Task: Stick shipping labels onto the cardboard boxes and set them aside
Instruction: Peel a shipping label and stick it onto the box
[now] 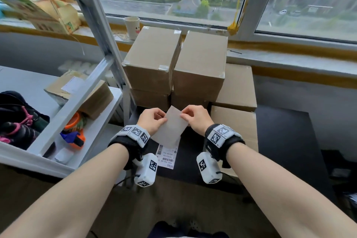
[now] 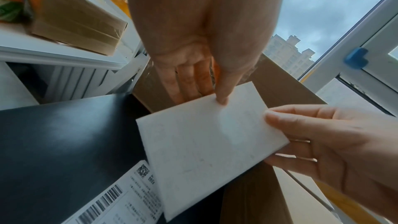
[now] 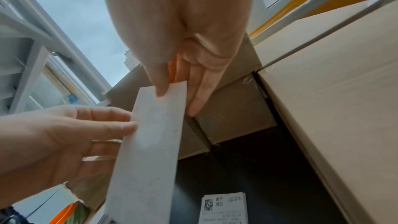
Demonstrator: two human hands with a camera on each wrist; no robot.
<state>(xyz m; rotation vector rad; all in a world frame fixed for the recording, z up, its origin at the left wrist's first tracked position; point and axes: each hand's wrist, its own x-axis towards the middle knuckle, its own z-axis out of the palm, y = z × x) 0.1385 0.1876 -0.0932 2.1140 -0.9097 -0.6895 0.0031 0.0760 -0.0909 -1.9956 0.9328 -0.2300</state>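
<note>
While both forearms reach in from the bottom of the head view, the left hand [image 1: 152, 120] and the right hand [image 1: 195, 117] meet at frame centre and hold one shipping label [image 1: 171, 125] up between them, blank side toward the camera. The left thumb and fingers pinch the label's upper left edge; the right thumb and fingers pinch its upper right corner. From the left wrist view the left thumb presses the sheet's top edge with the fingers behind it, and the right fingers [image 2: 301, 125] close on the right edge.

Just below the held label, lower centre, a stack of printed labels [image 1: 167, 155] with barcodes lies on the black table [image 1: 286, 131].

Beyond the hands, in the middle of the frame, cardboard boxes [image 1: 199, 63] stand stacked two high and side by side, with more boxes [image 1: 237, 87] to their right, lower down.

At the left, a white metal shelf [image 1: 100, 114] carries a small labelled carton [image 1: 81, 92] and an orange tape dispenser [image 1: 74, 135].

Farther back, upper centre, a paper cup [image 1: 131, 27] sits on the windowsill [image 1: 289, 58], touching nothing else.
</note>
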